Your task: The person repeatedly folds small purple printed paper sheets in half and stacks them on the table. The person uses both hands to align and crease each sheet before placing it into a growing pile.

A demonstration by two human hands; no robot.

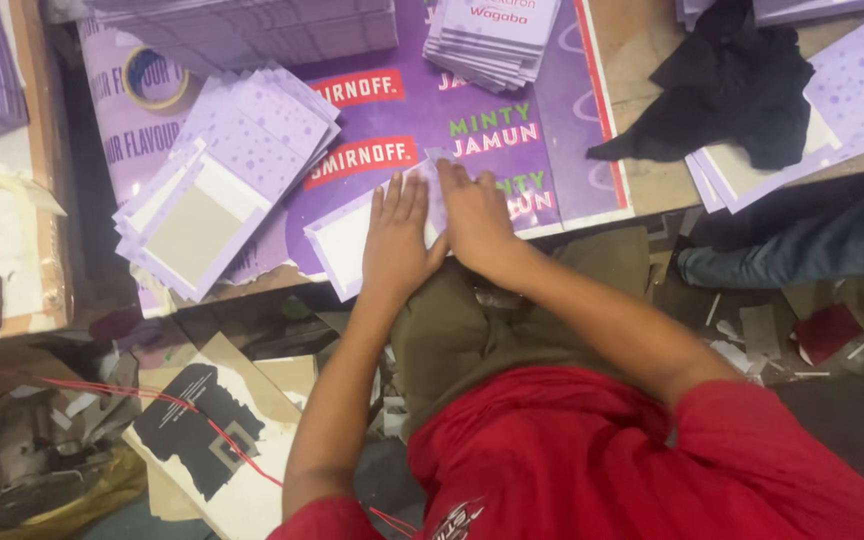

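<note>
Purple card stock covers the desk (652, 180) seen from the head view. At far left a roll of tape (155, 78) lies flat on the large purple printed sheet (402, 125). Just right of it a fanned pile of lilac dotted cards (222, 175) spreads toward the desk's near edge, some showing grey and white backs. At centre, one lilac card (352, 235) lies flat on the printed sheet at the near edge; the left hand (397, 240) presses on it palm down, fingers straight and together, its grip flat and clamped on nothing. The right hand (474, 215) rests just beside it, touching it, fingers flat on the same card's upper edge, likewise closed on nothing. Above, a neat stack of cards (492, 35) sits. At right a black cloth (727, 85) lies over more lilac cards (852, 90).
</note>
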